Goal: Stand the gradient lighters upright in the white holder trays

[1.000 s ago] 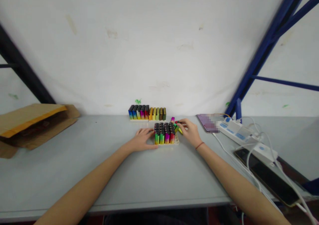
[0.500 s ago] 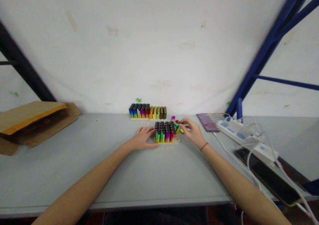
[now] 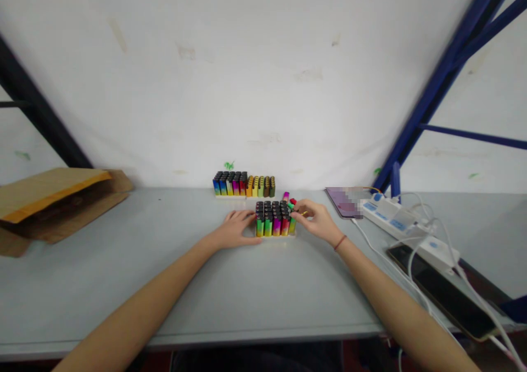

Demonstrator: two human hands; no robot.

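Note:
Several colourful lighters with black tops stand upright in rows in a pale tray (image 3: pixel 275 237) at the middle of the table. My left hand (image 3: pixel 237 230) rests at the tray's left side, thumb along its front edge, fingers apart. My right hand (image 3: pixel 312 218) pinches the top of a green and yellow lighter (image 3: pixel 292 226), which stands at the tray's front right corner. Behind that hand lie a few loose lighters, one with a magenta end (image 3: pixel 286 196); others are partly hidden by the fingers.
Two filled lighter racks, one with black tops (image 3: pixel 230 184) and one yellowish to dark (image 3: pixel 261 186), stand by the wall. An open brown paper bag (image 3: pixel 61 199) lies left. On the right are a power strip (image 3: pixel 395 224), white cables and two phones (image 3: pixel 343 203) (image 3: pixel 444 289).
My right hand has lowered the green and yellow lighter from beside the tray, where it was tilted, to upright in the front right corner. My left hand has stayed in place.

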